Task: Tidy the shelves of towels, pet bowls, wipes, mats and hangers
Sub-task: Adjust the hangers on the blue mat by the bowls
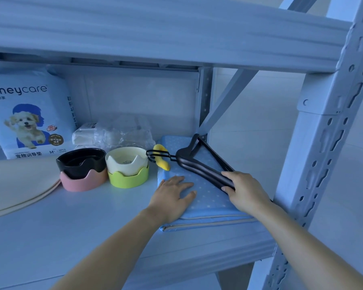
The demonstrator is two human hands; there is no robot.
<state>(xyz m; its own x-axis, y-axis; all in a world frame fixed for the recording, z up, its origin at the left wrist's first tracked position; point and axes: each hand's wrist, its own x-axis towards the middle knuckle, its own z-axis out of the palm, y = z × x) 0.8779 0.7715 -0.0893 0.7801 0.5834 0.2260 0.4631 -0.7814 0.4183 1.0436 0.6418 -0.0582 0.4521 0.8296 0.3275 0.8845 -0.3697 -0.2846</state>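
Note:
A folded blue dotted mat lies at the right end of the shelf. On it rest black hangers, their hooks pointing left over a yellow piece. My right hand grips the near end of the hangers. My left hand lies flat on the mat's left part, fingers straight. Left of the mat stand two stacks of pet bowls: a black bowl in a pink one, and a cream bowl in a green one.
A pack of pet training pads stands at the back left. Clear-wrapped white packs lie behind the bowls. A beige round mat lies at the left. The rack's perforated post rises at the right; the upper shelf hangs overhead.

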